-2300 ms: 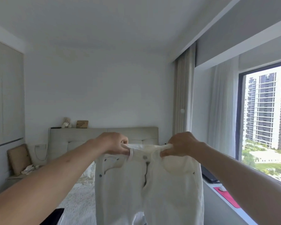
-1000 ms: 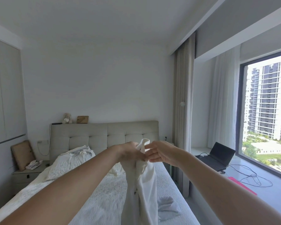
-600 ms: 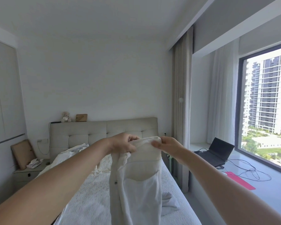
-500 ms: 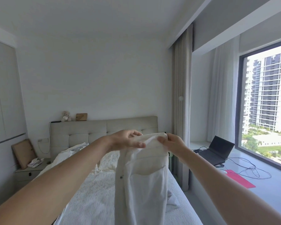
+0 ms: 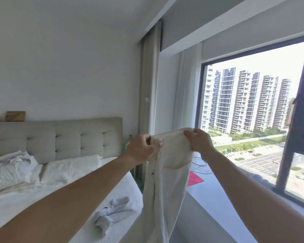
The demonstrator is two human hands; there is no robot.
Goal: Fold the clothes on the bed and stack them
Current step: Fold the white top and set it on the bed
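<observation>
1. Head view, hands: the left hand (image 5: 144,149) pinches 1 end of the waistband of a pair of white trousers (image 5: 167,181), and the right hand (image 5: 197,141) grips the other end. Both arms are stretched forward and the garment is held up in the air.

2. Head view, garment: the trousers hang down from the waistband beside the right edge of the bed (image 5: 63,193), above the gap between the bed and the window ledge (image 5: 218,204). They appear doubled lengthwise, 1 leg over the other, with a pocket facing the camera; the lower legs run out of frame, so this cannot be confirmed.

3. Head view, remaining items: 1 crumpled pale garment (image 5: 112,213) lies unfolded near the bed's right edge. A rumpled white heap (image 5: 12,165) sits by the headboard (image 5: 60,137); whether it is clothing or bedding is unclear.

4. Assessment: no finished stack is visible. The task looks to be at an early stage, with the trousers part-folded at most and crosswise folding, laying down and at least 1 more item outstanding.
</observation>
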